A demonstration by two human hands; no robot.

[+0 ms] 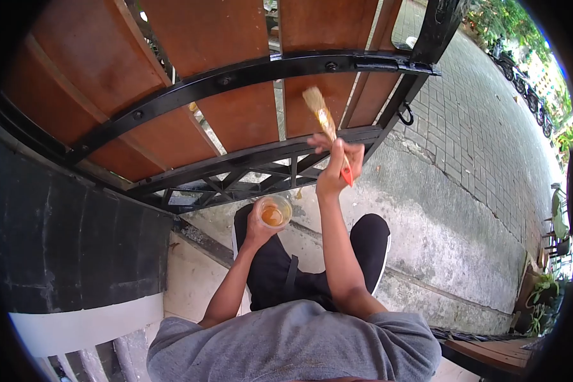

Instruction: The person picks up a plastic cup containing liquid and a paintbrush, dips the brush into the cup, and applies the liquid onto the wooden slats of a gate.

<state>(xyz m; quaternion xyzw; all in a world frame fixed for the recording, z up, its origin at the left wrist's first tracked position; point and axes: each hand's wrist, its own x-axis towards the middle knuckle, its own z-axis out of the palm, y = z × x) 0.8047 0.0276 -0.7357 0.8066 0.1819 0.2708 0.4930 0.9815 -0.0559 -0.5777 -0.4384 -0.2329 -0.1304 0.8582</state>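
Up at the gate, a wooden-handled paintbrush with pale bristles and a red handle end [325,122] is pinched in the right hand [339,167], fingers curled tight round its lower handle, bristles touching the brown wooden gate panel [315,70] just above the hand. Below and to the left, the left hand [258,228] wraps closed round a small clear plastic cup of amber liquid [273,211]. Black metal gate bars [235,162] cross behind both hands; grey concrete ground [439,216] lies to the right.

Grey short-sleeved T-shirt [299,344]; black trousers [280,274] (white side stripe); bare forearms.
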